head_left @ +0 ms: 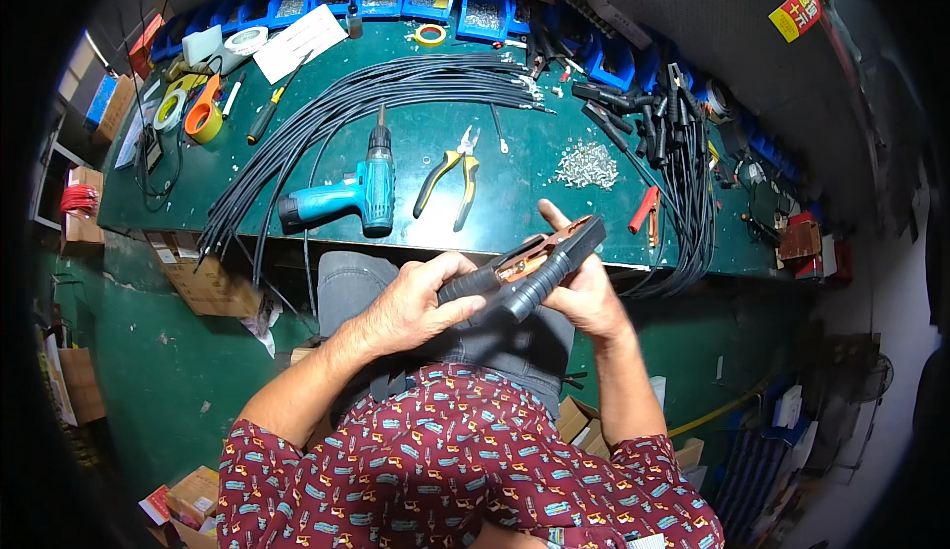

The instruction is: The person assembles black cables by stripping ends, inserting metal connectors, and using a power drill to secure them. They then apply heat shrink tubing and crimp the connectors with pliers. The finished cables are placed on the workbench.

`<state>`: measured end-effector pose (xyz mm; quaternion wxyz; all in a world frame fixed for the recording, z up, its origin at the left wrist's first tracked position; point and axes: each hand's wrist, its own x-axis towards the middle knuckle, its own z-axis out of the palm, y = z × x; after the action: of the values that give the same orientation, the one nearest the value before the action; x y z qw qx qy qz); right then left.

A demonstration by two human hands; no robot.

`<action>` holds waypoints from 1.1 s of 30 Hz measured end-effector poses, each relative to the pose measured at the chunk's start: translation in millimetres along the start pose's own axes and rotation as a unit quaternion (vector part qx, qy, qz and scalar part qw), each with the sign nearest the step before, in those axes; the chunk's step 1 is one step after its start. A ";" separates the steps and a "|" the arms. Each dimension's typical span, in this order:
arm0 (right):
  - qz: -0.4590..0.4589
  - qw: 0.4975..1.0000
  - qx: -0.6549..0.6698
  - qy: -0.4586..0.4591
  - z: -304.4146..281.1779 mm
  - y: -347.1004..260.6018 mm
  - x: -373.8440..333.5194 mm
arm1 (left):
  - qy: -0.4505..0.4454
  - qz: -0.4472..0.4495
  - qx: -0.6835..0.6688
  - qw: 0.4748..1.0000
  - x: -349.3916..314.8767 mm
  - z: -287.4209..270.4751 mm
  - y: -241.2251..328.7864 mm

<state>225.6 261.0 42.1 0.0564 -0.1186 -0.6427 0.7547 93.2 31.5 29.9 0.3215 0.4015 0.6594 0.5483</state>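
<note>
Over my lap, just off the bench's front edge, I hold a large black spring clamp (pixel 539 270) with copper-coloured metal showing between its halves. My left hand (pixel 426 297) is closed around its ribbed handle end, with the thumb along the near side. At the other end, my right hand (pixel 584 297) grips the clamp from beneath and behind, and part of its fingers is hidden. Beyond my hands lie pliers (pixel 468 161) with yellow-and-black handles, jaws pointing away. A teal cordless drill (pixel 366 190) rests on its side to their left.
A bundle of black cables (pixel 297 123) curves across the green bench (pixel 534 217). To the right are a pile of small metal parts (pixel 586 165), a red clamp (pixel 644 210) and more cables with black clamps (pixel 678 143). Blue bins (pixel 483 14) line the back; tape rolls (pixel 203 113) lie left.
</note>
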 end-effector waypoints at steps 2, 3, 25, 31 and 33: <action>-0.007 0.999 0.043 -0.001 -15.5 -13.2 -2.6 | 0.006 0.005 0.030 1.000 -1.5 0.2 -0.5; 0.004 0.986 0.167 0.026 -22.3 -18.2 -0.9 | 0.013 0.010 0.044 0.999 -2.1 2.7 -0.4; -0.024 0.961 0.120 0.249 25.9 -5.3 25.4 | 0.001 0.066 0.118 0.991 4.2 46.9 -8.0; -0.025 0.969 0.145 0.197 26.6 4.1 21.8 | -0.096 -0.045 -0.030 0.994 7.0 44.5 -1.6; -0.027 0.973 0.135 0.185 28.7 2.1 21.0 | -0.042 0.021 0.062 0.997 6.4 52.9 -11.6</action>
<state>198.3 238.1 42.0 0.2097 -0.2301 -0.5165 0.7977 133.8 60.8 8.5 0.3117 0.4575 0.6692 0.4957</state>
